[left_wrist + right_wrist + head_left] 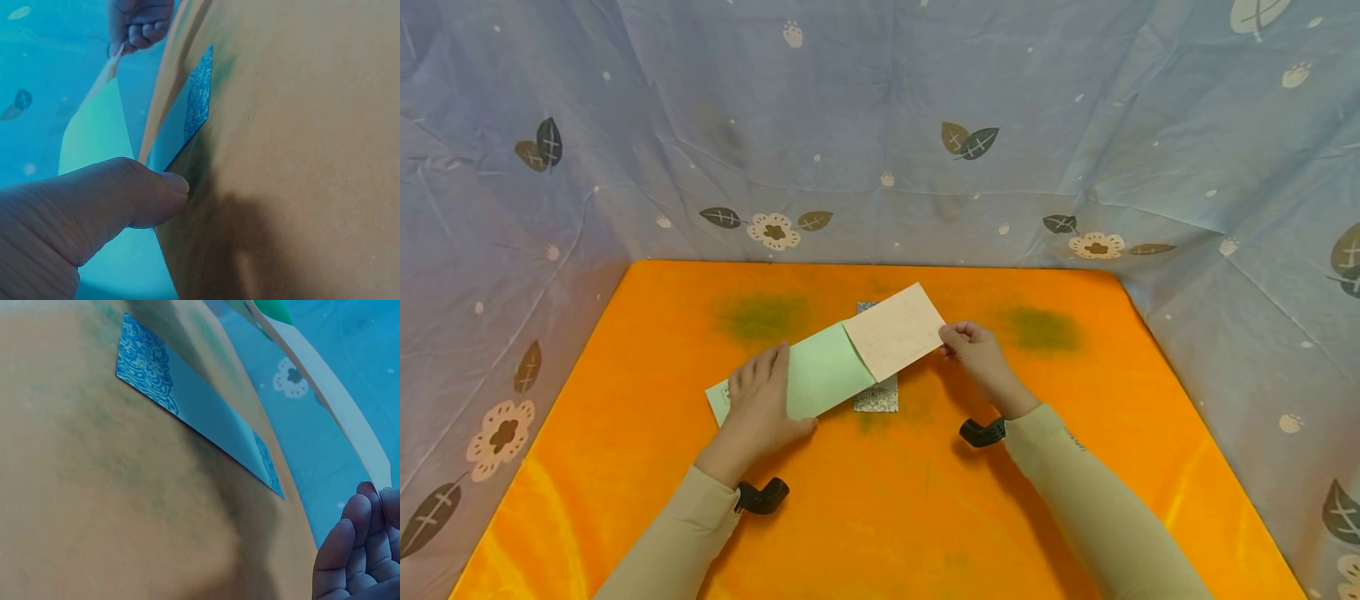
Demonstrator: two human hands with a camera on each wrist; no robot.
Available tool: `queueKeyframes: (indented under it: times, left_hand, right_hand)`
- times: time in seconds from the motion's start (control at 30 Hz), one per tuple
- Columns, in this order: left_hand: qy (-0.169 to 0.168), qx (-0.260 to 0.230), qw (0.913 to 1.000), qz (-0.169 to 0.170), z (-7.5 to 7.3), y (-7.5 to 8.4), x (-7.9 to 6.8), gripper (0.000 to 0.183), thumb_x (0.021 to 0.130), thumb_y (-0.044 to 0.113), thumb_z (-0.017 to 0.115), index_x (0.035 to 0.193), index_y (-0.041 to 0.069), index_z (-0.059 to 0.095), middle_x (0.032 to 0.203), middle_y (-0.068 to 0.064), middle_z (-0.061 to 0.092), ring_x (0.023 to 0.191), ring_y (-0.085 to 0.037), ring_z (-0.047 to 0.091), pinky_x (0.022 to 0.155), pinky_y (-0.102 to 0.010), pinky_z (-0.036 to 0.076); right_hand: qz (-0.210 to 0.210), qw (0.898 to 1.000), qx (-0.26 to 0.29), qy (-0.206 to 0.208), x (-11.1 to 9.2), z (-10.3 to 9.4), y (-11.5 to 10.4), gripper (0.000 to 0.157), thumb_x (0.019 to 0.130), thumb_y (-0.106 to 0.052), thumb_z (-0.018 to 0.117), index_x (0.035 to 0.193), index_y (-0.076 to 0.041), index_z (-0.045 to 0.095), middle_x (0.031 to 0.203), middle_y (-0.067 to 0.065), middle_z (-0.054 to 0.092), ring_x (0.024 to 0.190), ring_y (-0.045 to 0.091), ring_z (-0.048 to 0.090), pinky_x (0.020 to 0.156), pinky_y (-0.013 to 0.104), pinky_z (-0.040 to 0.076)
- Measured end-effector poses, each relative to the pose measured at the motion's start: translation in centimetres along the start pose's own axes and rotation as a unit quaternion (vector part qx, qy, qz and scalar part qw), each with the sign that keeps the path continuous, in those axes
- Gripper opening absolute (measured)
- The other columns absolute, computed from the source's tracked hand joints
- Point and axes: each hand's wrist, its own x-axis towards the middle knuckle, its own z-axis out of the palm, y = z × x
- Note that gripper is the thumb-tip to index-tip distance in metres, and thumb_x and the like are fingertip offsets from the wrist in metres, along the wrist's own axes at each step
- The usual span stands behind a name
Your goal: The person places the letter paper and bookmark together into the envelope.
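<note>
Held up near the centre of the frame, above the orange cloth (pixel 880 517): green paper (pixel 827 371), meeting cream paper (pixel 895 329) along a slanting seam — tucked in or merely folded, impossible to tell. Likeliest trouble from here: a crease or tear, from too hard a tug at the seam; or a slip, from so slight a hold on the cream end. Both papers thin, smooth, oblong; a gentle bow in the cream one.

Left of centre, left hand (pixel 760 408) spread broadly across the green end, gripping, with thumb at the near edge. Right of centre, right hand (pixel 985 358) closed to a small pinch on the cream corner.

Beneath, partly hidden, a narrow flat card (pixel 877 400) — swirling print at both ends, plain between. Across the upper frame, wrinkled grey-blue curtain (pixel 865 108), printed with leaves and flowers.
</note>
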Motion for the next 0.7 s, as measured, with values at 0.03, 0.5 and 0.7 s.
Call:
queueKeyframes:
  times: [0.03,0.5,0.7]
  left_hand:
    - [0.0,0.0,1.0,0.001,0.0,0.0,0.0,0.118,0.067,0.046,0.084,0.152,-0.001,0.018,0.151,-0.024,0.024,0.133,-0.046,0.02,0.104,-0.06,0.013]
    - [0.002,-0.006,1.0,0.002,0.0,0.4,-0.1,0.117,0.067,0.046,0.084,0.152,-0.001,0.019,0.151,-0.023,0.023,0.135,-0.045,0.018,0.105,-0.06,0.012]
    - [0.001,-0.006,1.0,0.005,-0.1,0.5,-0.2,0.117,0.068,0.046,0.084,0.152,-0.001,0.018,0.151,-0.024,0.023,0.135,-0.046,0.018,0.105,-0.059,0.012]
  right_hand:
    - [-0.002,1.0,-0.002,0.001,0.0,0.1,0.0,0.035,0.099,-0.028,0.057,0.116,0.002,0.056,0.106,0.025,0.059,0.102,0.042,0.056,0.093,0.046,0.048]
    - [-0.019,1.0,0.004,0.005,-1.6,1.1,-2.2,0.03,0.1,-0.019,0.055,0.116,0.007,0.054,0.103,0.025,0.06,0.103,0.047,0.052,0.098,0.053,0.042]
    - [-0.033,0.999,-0.01,0.012,-2.4,1.3,-2.8,0.03,0.1,-0.022,0.055,0.113,0.005,0.054,0.108,0.033,0.057,0.103,0.047,0.053,0.096,0.053,0.043]
